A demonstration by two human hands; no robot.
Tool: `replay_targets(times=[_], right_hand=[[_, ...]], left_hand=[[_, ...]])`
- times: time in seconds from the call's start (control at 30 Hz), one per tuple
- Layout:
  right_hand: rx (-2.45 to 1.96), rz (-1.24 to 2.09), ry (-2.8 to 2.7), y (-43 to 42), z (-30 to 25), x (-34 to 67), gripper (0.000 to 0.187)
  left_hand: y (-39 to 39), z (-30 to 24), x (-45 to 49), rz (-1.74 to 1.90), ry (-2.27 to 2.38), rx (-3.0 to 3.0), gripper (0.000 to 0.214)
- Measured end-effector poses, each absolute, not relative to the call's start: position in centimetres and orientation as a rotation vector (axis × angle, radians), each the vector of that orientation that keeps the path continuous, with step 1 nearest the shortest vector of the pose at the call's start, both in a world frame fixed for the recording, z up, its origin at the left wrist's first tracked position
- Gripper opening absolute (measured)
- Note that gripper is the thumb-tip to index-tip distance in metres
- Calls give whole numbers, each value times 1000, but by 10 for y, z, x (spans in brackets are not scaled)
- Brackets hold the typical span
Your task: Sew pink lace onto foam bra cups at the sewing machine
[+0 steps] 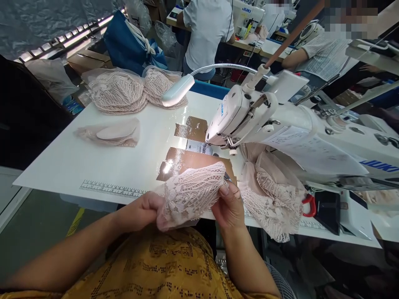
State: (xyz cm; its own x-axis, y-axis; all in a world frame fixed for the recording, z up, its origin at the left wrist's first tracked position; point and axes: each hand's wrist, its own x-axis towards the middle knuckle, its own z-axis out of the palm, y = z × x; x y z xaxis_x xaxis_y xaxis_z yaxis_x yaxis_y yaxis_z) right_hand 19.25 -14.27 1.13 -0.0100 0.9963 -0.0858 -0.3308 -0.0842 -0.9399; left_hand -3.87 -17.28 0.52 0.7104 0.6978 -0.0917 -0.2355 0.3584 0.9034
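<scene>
A pink lace piece (190, 192) is held between both hands at the near edge of the white table (124, 162). My left hand (146, 209) grips its left end with the fingers closed under the fabric. My right hand (230, 205) pinches its right edge, thumb on top. The white sewing machine (246, 114) stands just beyond, its needle area (231, 146) above a shiny brown plate (190, 160). More lace (271, 199) hangs off the table to the right of my right hand.
A stack of lace cups (131, 89) lies at the table's far left, and a single padded piece (109, 133) sits nearer. A gooseneck lamp (177, 89) reaches over the table. Red-handled scissors (308, 205) lie at right. Other people work at machines behind.
</scene>
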Motion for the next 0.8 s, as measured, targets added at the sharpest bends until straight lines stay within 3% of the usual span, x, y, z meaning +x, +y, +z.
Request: replay_targets(times=[0.07, 0.13, 0.23, 0.3, 0.53, 0.8], right_hand=[[-1002, 1419, -1028, -141, 16, 197, 29], [-969, 1464, -1287, -140, 25, 197, 27], [-844, 1537, -1659, -140, 38, 192, 26], [-776, 1564, -1744, -142, 42, 186, 23], [-998, 1430, -1701, -147, 28, 175, 15], [-985, 1183, -1655, -142, 31, 163, 11]], left_hand=[[-168, 21, -61, 441, 444, 1371, 11], [-161, 37, -76, 560, 493, 1520, 14], [-151, 53, -76, 824, 757, 1728, 52], [-144, 53, -64, 771, 857, 1798, 72], [-139, 35, -37, 701, 817, 1505, 27], [-141, 33, -44, 698, 819, 1478, 25]])
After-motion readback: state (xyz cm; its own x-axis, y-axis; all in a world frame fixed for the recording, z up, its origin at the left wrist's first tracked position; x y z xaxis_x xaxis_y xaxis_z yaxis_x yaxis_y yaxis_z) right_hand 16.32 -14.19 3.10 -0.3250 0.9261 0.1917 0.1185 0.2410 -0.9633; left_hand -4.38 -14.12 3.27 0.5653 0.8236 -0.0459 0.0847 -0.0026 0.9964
